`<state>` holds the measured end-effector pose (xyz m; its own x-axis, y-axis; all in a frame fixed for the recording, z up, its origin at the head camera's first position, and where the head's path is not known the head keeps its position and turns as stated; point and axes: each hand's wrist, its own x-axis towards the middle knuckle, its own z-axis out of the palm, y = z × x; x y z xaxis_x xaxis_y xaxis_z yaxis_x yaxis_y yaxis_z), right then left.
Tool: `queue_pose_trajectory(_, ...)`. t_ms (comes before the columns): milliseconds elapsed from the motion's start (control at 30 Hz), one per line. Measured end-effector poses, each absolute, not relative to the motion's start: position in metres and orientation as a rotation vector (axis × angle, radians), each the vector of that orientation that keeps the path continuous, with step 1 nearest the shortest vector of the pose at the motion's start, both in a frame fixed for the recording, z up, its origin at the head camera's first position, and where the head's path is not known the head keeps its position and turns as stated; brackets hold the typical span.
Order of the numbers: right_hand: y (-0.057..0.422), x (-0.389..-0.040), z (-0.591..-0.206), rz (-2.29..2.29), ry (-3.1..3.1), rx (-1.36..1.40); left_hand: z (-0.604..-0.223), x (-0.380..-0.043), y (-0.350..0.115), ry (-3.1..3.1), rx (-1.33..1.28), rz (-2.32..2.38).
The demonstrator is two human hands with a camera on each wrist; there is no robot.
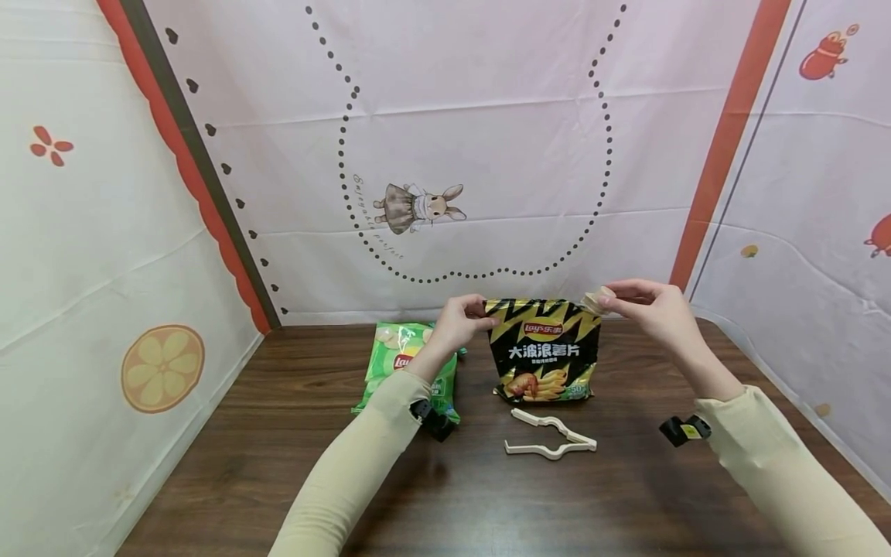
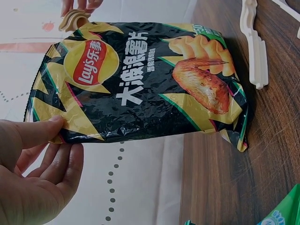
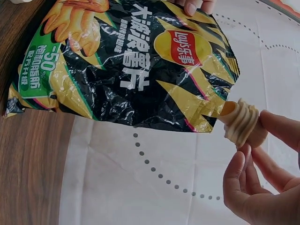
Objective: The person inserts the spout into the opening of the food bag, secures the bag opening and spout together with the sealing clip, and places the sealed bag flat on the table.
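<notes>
A black and yellow Lay's chip bag [image 1: 543,350] stands upright on the table. My left hand [image 1: 459,321] pinches its upper left corner between thumb and fingers; the left wrist view shows the thumb lying on the printed front. At the upper right corner, my right hand [image 1: 653,311] holds a small cream ribbed piece [image 3: 241,123], like a threaded spout, between thumb and fingertips. That piece meets the bag's corner; whether it goes inside I cannot tell. In front of the bag lies a cream V-shaped bag clip [image 1: 583,445], its two arms spread apart.
A green Lay's bag [image 1: 390,360] lies to the left, partly behind my left forearm. The dark wooden table [image 1: 487,510] is bordered by a printed white cloth [image 1: 487,139] at the back and on both sides.
</notes>
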<state>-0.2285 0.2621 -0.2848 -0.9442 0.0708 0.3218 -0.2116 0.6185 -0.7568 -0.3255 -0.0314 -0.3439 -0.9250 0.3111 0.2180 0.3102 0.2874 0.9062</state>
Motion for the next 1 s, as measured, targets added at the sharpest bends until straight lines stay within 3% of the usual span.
queue_pose_trajectory(1000,0.263,-0.233,-0.274,1.129,-2.701,0.167,-0.345,-0.327,-0.033,2.465,0.594,1.796)
